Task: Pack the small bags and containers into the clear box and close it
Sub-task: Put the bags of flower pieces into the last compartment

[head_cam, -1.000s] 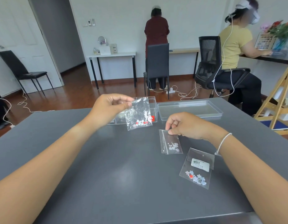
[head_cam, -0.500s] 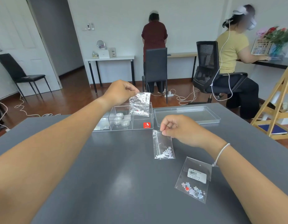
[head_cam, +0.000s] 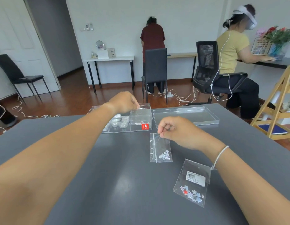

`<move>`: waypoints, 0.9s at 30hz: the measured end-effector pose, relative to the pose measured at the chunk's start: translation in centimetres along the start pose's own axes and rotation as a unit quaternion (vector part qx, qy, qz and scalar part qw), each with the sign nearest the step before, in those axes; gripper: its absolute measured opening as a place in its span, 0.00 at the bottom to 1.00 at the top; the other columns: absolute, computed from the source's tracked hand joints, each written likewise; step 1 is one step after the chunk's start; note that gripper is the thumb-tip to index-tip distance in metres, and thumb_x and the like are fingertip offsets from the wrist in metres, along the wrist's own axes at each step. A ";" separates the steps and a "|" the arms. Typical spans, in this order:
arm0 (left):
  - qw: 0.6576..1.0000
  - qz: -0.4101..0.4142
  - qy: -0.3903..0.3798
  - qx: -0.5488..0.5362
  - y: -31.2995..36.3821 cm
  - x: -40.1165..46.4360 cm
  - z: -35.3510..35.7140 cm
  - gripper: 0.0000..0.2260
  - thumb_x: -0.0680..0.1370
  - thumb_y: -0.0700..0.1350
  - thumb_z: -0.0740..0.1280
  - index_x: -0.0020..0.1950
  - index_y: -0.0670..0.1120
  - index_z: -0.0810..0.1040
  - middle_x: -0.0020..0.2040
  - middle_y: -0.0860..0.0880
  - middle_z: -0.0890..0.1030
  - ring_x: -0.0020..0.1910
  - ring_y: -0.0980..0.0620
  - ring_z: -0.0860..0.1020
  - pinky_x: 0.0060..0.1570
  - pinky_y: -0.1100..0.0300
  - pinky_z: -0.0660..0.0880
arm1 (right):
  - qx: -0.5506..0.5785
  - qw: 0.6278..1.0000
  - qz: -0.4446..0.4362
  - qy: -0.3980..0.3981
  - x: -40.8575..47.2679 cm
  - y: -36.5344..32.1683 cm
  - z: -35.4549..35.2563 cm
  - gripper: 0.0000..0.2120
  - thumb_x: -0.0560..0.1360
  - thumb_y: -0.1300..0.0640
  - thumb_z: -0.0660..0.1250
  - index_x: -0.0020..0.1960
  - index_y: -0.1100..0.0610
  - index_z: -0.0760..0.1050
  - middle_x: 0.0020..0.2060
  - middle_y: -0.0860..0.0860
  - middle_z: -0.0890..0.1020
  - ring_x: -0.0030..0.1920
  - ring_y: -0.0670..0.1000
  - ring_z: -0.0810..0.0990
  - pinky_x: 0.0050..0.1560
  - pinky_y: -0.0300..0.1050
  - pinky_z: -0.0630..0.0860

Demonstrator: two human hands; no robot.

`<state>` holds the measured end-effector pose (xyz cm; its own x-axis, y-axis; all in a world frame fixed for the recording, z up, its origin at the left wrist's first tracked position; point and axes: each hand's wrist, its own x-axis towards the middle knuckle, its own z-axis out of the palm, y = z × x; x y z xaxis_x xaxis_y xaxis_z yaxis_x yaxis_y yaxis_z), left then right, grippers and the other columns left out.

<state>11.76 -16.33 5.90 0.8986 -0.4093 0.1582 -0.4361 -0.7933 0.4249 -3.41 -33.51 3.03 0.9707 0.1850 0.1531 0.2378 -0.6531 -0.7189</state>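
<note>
A clear box (head_cam: 124, 129) with a red label stands open at the far middle of the grey table. Small round containers (head_cam: 120, 122) sit in its middle part. My left hand (head_cam: 124, 102) reaches over the box's right compartment, fingers pinched on a small clear bag (head_cam: 141, 113) that hangs down into it. My right hand (head_cam: 175, 130) pinches the top of a second clear bag (head_cam: 160, 149) of white flower pieces, lifted just off the table. A third bag (head_cam: 192, 182) with a barcode sticker lies flat near my right wrist. The clear lid (head_cam: 186, 116) lies right of the box.
The grey table (head_cam: 108, 176) ends just behind the box and lid. Beyond it are a black chair (head_cam: 154, 70), two people at desks along the wall, cables on the wood floor, and a wooden rack (head_cam: 280, 108) off the table's right edge.
My left hand has carried its bag forward and down from above the table into the box's right compartment. My right hand has raised its bag off the table.
</note>
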 end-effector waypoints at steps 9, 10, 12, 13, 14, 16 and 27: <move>0.998 0.016 0.022 0.063 -0.2 -0.1 0.6 0.08 0.73 0.45 0.67 0.51 0.48 0.83 0.54 0.50 0.82 0.52 0.51 0.77 0.56 0.58 0.72 | -0.012 1.000 0.004 0.000 0.0 0.0 0.0 0.13 0.73 0.62 0.65 0.35 0.46 0.72 0.33 0.44 0.76 0.33 0.41 0.73 0.34 0.32 0.66; 0.998 0.017 0.032 0.054 -0.3 -0.1 0.6 0.09 0.73 0.44 0.67 0.51 0.48 0.82 0.54 0.49 0.82 0.54 0.50 0.77 0.56 0.57 0.72 | -0.010 1.000 0.004 0.002 0.0 0.0 0.0 0.13 0.73 0.62 0.65 0.35 0.46 0.72 0.33 0.44 0.76 0.33 0.41 0.73 0.34 0.32 0.66; 0.998 0.018 0.056 0.026 -0.5 -0.5 0.4 0.08 0.73 0.44 0.68 0.51 0.48 0.82 0.51 0.50 0.80 0.54 0.50 0.77 0.57 0.57 0.72 | -0.003 1.000 0.003 0.004 0.0 0.0 -0.1 0.13 0.73 0.61 0.65 0.35 0.46 0.72 0.34 0.44 0.76 0.34 0.41 0.73 0.34 0.32 0.66; 0.997 0.019 0.067 0.011 -0.7 -0.7 0.2 0.08 0.73 0.44 0.68 0.50 0.48 0.82 0.48 0.51 0.78 0.53 0.51 0.77 0.57 0.57 0.72 | 0.004 1.000 0.003 0.005 0.0 0.0 -0.1 0.12 0.73 0.61 0.65 0.35 0.47 0.73 0.34 0.44 0.76 0.34 0.41 0.73 0.34 0.33 0.66; 0.997 0.022 0.077 -0.004 -0.9 -1.0 -0.1 0.08 0.73 0.44 0.68 0.50 0.48 0.82 0.46 0.52 0.76 0.51 0.51 0.77 0.56 0.57 0.71 | 0.013 1.000 0.005 0.006 0.1 0.0 -0.2 0.11 0.73 0.61 0.66 0.35 0.47 0.73 0.34 0.44 0.76 0.33 0.42 0.73 0.34 0.33 0.67; 0.994 0.028 0.094 -0.038 -1.5 -1.9 -0.8 0.08 0.72 0.44 0.69 0.50 0.49 0.82 0.43 0.55 0.74 0.47 0.53 0.75 0.52 0.61 0.70 | 0.038 0.999 0.009 0.011 0.3 -0.1 -0.3 0.10 0.73 0.62 0.66 0.36 0.49 0.73 0.34 0.45 0.76 0.32 0.43 0.73 0.34 0.34 0.68; 0.982 0.013 0.189 -0.024 -8.8 -10.8 -2.9 0.11 0.73 0.49 0.68 0.54 0.51 0.80 0.57 0.48 0.79 0.59 0.48 0.73 0.66 0.46 0.65 | 0.107 0.982 0.007 0.155 5.2 -1.8 -3.0 0.05 0.73 0.66 0.64 0.43 0.57 0.75 0.32 0.49 0.76 0.30 0.43 0.73 0.28 0.28 0.72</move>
<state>6.06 -3.64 3.05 0.8449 -0.2259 0.4849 -0.4648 -0.7587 0.4564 1.28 -33.56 7.14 0.9452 -0.0776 0.3171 0.2435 -0.4793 -0.8432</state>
